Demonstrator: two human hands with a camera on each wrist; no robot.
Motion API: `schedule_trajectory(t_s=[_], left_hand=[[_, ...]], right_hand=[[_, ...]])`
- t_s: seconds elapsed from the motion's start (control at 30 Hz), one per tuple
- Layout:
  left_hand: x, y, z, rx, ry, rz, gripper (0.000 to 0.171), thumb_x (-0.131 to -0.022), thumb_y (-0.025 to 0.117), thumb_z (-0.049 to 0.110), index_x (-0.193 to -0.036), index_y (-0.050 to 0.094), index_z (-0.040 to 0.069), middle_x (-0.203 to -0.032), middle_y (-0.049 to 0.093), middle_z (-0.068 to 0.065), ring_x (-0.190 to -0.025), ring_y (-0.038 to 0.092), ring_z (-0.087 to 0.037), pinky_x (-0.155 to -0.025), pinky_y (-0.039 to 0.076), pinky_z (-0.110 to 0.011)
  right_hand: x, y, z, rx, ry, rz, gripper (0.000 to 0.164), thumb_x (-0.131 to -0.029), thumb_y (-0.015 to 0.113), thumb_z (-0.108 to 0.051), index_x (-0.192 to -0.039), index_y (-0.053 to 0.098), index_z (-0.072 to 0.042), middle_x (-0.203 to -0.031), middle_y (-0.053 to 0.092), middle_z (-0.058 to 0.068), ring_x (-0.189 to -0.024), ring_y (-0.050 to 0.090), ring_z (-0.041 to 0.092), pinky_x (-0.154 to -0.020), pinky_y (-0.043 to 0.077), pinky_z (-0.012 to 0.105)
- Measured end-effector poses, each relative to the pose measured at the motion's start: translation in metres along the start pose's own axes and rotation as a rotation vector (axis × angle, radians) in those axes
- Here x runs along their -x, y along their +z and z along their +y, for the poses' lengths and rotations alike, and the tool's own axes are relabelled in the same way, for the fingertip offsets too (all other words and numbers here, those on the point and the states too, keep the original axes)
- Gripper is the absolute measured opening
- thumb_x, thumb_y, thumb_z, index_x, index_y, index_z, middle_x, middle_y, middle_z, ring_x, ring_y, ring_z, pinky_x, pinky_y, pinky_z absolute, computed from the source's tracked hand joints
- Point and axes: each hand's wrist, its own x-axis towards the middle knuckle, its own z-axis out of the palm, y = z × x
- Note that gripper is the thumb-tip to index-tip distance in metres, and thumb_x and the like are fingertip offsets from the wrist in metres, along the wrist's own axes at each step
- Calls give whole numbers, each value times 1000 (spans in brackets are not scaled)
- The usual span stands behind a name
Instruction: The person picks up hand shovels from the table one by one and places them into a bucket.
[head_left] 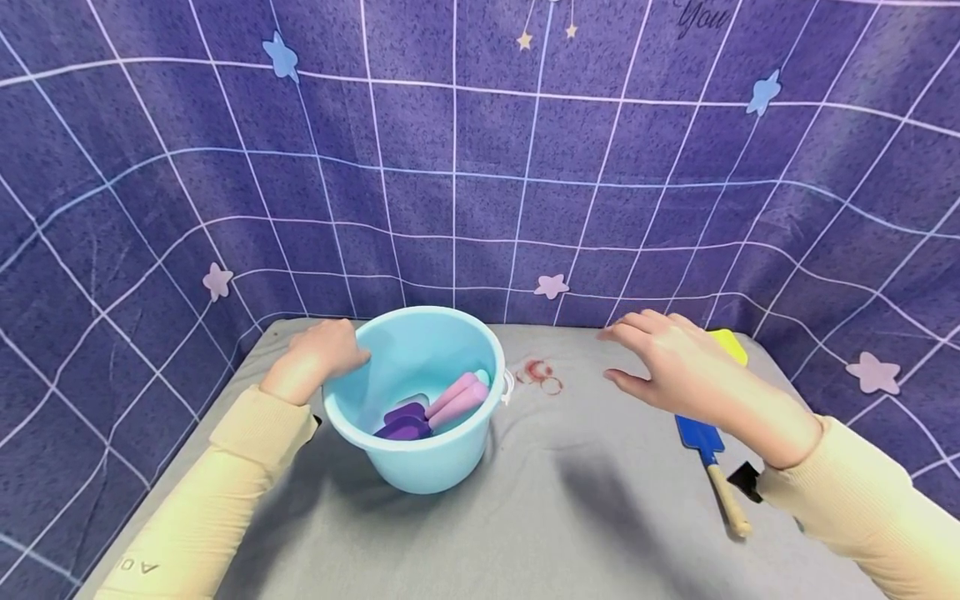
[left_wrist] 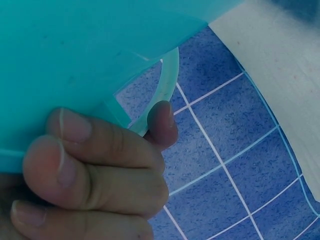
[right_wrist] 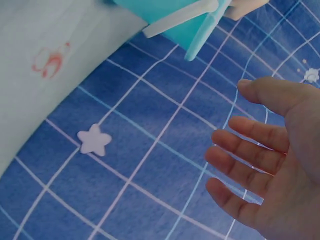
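Observation:
A light blue bucket (head_left: 431, 467) stands left of the middle on the grey cloth. Inside it lie small tools with purple blades (head_left: 406, 425) and pink handles (head_left: 459, 402). My left hand (head_left: 318, 354) grips the bucket's left rim. In the left wrist view its curled fingers (left_wrist: 115, 187) lie along the bucket wall, beside the pale handle (left_wrist: 170, 75). My right hand (head_left: 660, 362) is in the air to the right of the bucket, holding nothing, its fingers spread and loosely bent in the right wrist view.
Below my right hand lies a spade with a blue blade (head_left: 699, 433) and a wooden handle (head_left: 729, 502). A yellow object (head_left: 729, 343) shows partly behind that hand. Reddish ring marks (head_left: 537, 371) are on the grey cloth (head_left: 525, 517). Purple gridded fabric (head_left: 487, 208) with stars rises behind and at both sides.

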Motion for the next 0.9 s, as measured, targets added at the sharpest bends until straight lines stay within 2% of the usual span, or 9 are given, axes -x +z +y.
schedule_trajectory(t_s=[0.1,0.3,0.37,0.6,0.7,0.8,0.9], left_hand=[[0,0,0,-4,3,3,25,-84,52,29,-78,56,5,-80,56,-13,-77,55,-30,-63,45,-48],[-1,0,0,-4,2,1,26,-83,52,29,-80,57,4,-80,56,-13,-77,55,-30,-64,45,-49],[-1,0,0,-4,3,7,27,-83,53,30,-81,58,3,-82,57,-14,-78,56,-31,-65,45,-51],[-1,0,1,-6,-2,13,28,-84,53,30,-84,58,2,-85,57,-16,-81,56,-32,-69,46,-54],[-1,0,1,-6,-4,12,28,-84,53,30,-84,58,2,-86,57,-16,-82,56,-33,-70,46,-54],[-1,0,1,-8,-4,10,29,-84,52,30,-84,58,2,-87,57,-16,-81,56,-32,-70,46,-54],[-1,1,1,-11,0,9,28,-84,52,30,-83,58,2,-86,57,-16,-80,56,-32,-68,46,-54]], right_hand=[[14,2,5,-4,-2,44,39,-71,76,-23,-105,65,-6,-93,65,4,-79,62,22,-61,46,38],[45,10,15,-45,48,85,36,-80,69,-31,-105,65,-5,-93,65,6,-79,63,23,-67,49,40],[55,13,18,-48,80,81,36,-81,69,-32,-104,65,-5,-91,65,6,-76,63,21,-66,49,39],[88,21,21,-31,229,18,41,-68,79,-22,-104,65,-9,-89,64,2,-68,56,13,-56,45,35],[104,27,21,-36,268,3,43,-66,80,-20,-105,64,-9,-90,64,3,-71,60,17,-57,47,37],[119,34,20,-56,313,-5,44,-65,81,-18,-104,64,-8,-94,65,6,-81,64,25,-65,50,44],[133,40,20,-70,388,-27,42,-66,81,-19,-103,65,-8,-95,66,9,-80,65,28,-66,50,48]])
